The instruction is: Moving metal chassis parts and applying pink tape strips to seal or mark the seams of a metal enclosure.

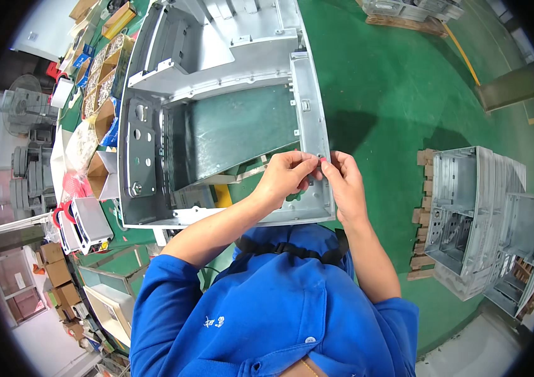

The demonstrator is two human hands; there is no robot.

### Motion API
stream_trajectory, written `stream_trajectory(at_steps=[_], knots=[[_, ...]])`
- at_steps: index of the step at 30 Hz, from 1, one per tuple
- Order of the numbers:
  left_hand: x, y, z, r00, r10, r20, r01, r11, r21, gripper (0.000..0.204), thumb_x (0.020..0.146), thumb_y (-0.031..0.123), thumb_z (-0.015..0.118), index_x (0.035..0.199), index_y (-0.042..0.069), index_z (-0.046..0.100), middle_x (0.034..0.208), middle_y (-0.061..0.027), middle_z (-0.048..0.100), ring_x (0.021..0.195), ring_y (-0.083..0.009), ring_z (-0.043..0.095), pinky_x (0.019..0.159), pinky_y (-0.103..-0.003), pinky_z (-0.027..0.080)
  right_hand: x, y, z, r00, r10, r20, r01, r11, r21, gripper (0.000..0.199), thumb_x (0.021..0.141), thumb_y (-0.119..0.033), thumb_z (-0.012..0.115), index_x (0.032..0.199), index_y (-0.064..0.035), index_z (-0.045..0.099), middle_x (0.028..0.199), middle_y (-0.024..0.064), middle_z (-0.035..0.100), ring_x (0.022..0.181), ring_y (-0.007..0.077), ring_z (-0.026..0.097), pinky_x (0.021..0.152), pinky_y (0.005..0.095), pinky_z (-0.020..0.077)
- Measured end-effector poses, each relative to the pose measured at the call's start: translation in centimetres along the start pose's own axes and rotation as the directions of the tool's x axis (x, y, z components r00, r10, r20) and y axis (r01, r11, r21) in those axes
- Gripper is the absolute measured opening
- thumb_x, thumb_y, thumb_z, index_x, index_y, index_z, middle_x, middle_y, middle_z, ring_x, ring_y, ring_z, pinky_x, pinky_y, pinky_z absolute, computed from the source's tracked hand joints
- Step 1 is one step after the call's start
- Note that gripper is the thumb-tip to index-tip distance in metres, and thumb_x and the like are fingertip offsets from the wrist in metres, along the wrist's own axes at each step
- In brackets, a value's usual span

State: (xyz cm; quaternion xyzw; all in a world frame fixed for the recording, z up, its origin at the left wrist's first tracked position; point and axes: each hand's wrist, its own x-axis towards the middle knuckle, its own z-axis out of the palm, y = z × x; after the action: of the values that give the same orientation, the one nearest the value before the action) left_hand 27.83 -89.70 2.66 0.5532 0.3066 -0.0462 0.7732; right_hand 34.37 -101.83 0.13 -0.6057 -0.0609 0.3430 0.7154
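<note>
A large grey metal cabinet frame (312, 135) lies in front of me, with round cut-outs in its left wall. My left hand (287, 176) is over the frame's right rail near its near corner, thumb and fingers pinched together. Right beside it, my right hand (346, 182) is also closed in a pinch. Between the two sets of fingertips shows a tiny red or pink piece (323, 160), too small to name. The fingers hide most of whatever they hold, and whether they touch the rail I cannot tell.
Parts bins (106, 72) with small hardware stand along the left, near a plastic bag (82, 143) and a white box-shaped device with red rings (88, 223). A fan (25, 103) is farther left. More metal housings (462, 188) are stacked on a wooden pallet (423, 217) at right.
</note>
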Motion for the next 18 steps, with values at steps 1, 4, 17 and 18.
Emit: stream_trajectory(at_steps=[1,4,17,18], knots=[[0.0,0.0,0.1,1.0,0.004,-0.007,-0.004,1.0,0.004,0.022,0.084,0.021,0.053,0.088,0.0,0.059,0.072,-0.0034,0.057,0.052,-0.0052,0.043,0.043,-0.017,0.031,0.0,0.1,-0.1,1.0,-0.013,0.005,0.013,1.0,-0.005,0.027,0.081,-0.007,0.053,0.105,0.0032,0.045,0.091,0.0074,0.053,0.081,0.0116,0.051,0.075,0.0253,0.0408],[0.2,0.0,0.6,1.0,0.015,-0.016,-0.015,1.0,0.021,0.02,0.083,0.02,0.054,0.087,0.0,0.059,0.07,-0.0033,0.057,0.051,-0.005,0.042,0.043,-0.017,0.03,-0.7,0.6,-0.5,0.997,-0.081,0.011,0.081,0.997,-0.011,0.028,0.081,-0.006,0.051,0.107,0.0029,0.044,0.095,0.0083,0.053,0.085,0.0121,0.05,0.077,0.0254,0.0401],[1.0,0.6,0.1,0.999,-0.012,0.029,0.009,0.993,0.12,0.016,0.081,0.017,0.058,0.079,0.001,0.061,0.065,-0.0015,0.055,0.05,-0.0035,0.036,0.043,-0.017,0.027,-4.4,2.7,-1.6,0.97,-0.24,-0.038,0.236,0.968,-0.08,0.027,0.083,-0.009,0.05,0.108,0.0003,0.044,0.097,0.0074,0.052,0.082,0.0102,0.048,0.072,0.0235,0.0398],[1.1,0.8,0.1,0.999,-0.012,0.036,0.007,0.99,0.138,0.016,0.081,0.016,0.058,0.079,0.001,0.062,0.065,-0.0013,0.055,0.05,-0.0034,0.036,0.044,-0.018,0.026,-4.4,2.9,-1.7,0.966,-0.254,-0.039,0.249,0.964,-0.096,0.027,0.083,-0.009,0.05,0.108,0.0002,0.044,0.096,0.0073,0.052,0.08,0.0098,0.048,0.071,0.0231,0.0398]])
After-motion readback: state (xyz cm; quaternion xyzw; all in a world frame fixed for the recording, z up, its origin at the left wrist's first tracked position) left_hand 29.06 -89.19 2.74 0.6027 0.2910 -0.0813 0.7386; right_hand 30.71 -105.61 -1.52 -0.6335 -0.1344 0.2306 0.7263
